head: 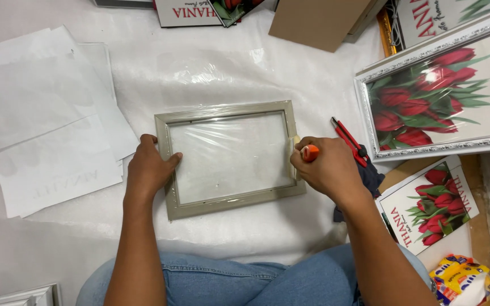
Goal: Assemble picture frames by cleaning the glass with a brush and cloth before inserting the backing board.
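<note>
A white plastic sheet (211, 62) covers the work surface. At its middle lies a grey picture frame (231, 157), wrapped in clear film. The left hand (150, 169) presses flat on the frame's left rail, fingers spread. The right hand (329, 169), fist closed around an orange-tipped tool (309, 152), rests at the right rail, with red pliers (348, 141) just beyond it to the right.

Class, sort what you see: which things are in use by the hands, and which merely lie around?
In use: left hand, right hand, grey picture frame, orange-capped tool.

Lying about: white paper sheets, red-handled pliers, tulip framed print, cardboard piece, snack packet.
</note>
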